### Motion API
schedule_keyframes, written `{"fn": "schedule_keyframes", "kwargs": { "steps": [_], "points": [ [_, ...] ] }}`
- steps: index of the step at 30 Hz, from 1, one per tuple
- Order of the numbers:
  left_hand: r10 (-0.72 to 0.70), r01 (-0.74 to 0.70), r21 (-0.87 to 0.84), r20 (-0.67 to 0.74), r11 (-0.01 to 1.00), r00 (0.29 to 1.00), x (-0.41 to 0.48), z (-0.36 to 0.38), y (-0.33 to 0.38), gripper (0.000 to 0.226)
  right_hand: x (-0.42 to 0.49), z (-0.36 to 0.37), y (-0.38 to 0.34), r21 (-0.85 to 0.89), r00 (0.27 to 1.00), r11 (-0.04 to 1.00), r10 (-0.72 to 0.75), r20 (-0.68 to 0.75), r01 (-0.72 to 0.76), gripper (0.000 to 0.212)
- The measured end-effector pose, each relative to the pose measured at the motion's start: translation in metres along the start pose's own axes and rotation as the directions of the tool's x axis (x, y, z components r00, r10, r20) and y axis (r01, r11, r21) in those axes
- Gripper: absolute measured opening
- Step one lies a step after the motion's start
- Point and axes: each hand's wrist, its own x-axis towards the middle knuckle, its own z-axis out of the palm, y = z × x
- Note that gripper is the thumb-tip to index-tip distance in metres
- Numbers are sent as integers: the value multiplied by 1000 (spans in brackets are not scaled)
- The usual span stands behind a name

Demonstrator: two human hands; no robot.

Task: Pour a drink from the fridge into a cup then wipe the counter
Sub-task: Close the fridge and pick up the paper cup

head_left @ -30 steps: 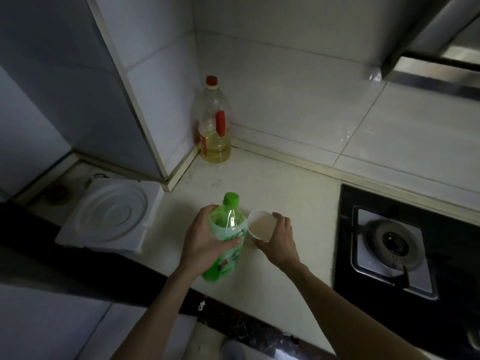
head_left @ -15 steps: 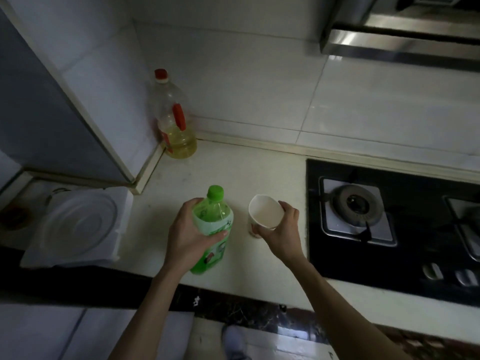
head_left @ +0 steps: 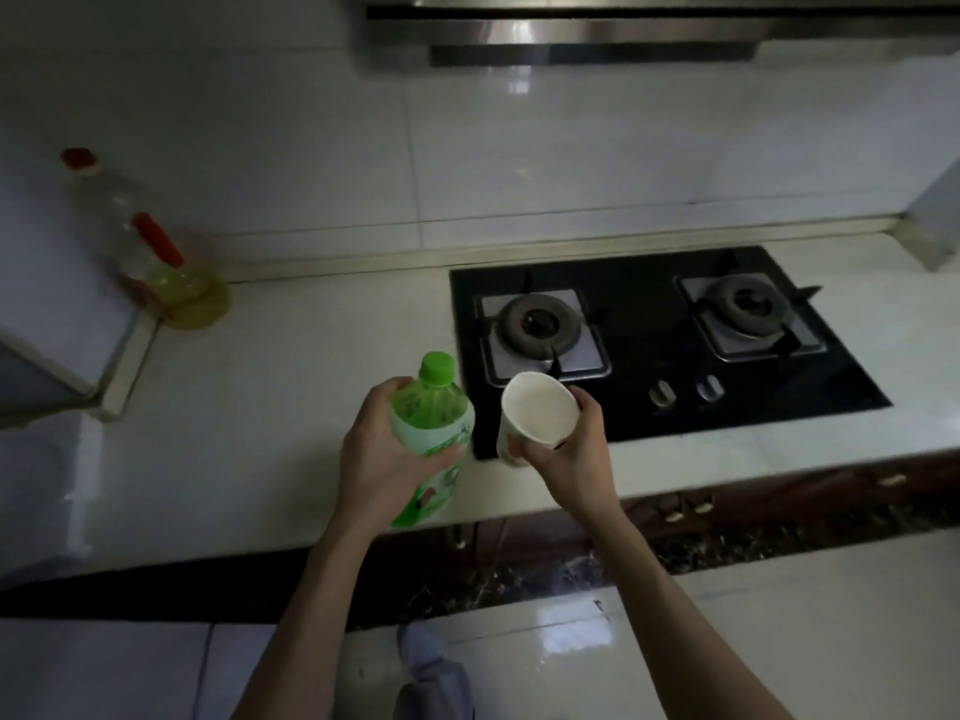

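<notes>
Head view (sole cam).

1. Left hand [head_left: 379,454]: fingers curled round the mid-body of the green bottle [head_left: 434,423], thumb laid across the label on the near side. The other fingers wrap the far-left side and are close together.
2. Green bottle: cap [head_left: 436,367] is on. The bottle leans, neck away from the person and base toward the front edge of the counter [head_left: 260,387]. Cannot tell if the base touches the counter or is held just above it. Pos.: front-centre of the counter, just left of the hob [head_left: 644,324].
3. Right hand [head_left: 569,454]: grips the white cup [head_left: 537,407]. Thumb is on the near-left wall and the fingers are bent round the far-right wall, tips near the rim.
4. Cup: tilted, mouth facing up and toward the person, inside shows white. It is held over the hob's front-left corner, just beside the bottle. Bottle and cup look apart, w/ a narrow gap.
5. Hob: black, set into the counter right of centre. It has a left burner [head_left: 537,320] and a right burner [head_left: 745,306], w/ two knobs [head_left: 661,393] near its front edge.
6. Oil bottle [head_left: 156,257]: red cap, yellow liquid low inside. It stands at the back-left corner of the counter, against the tiled wall [head_left: 519,163]. It is blurred.
7. Range hood [head_left: 571,31]: above the hob, at the top edge of the view.
</notes>
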Motion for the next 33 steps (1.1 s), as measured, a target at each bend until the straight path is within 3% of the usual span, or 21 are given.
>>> {"fn": "schedule_keyframes", "kwargs": {
  "steps": [8, 18, 24, 33],
  "points": [
    [120, -116, -29, 201, 993, 972, -73, 123, 72, 77, -75, -166, 55, 10, 960, 995, 95, -265, -96, 88],
    [267, -221, -150, 514, 964, 815, -137, 257, 160, 79, -147, -312, 104, 71, 768, 975, 209, -606, -210, 82],
    [348, -302, -181, 610, 936, 712, -149, 319, 198, 78, -160, -359, 123, 80, 675, 961, 244, -696, -264, 76],
    [379, -298, -239, 677, 924, 631, -128, 416, 239, 81, -124, -431, 148, 69, 594, 930, 287, -752, -362, 82]
  ]
}}
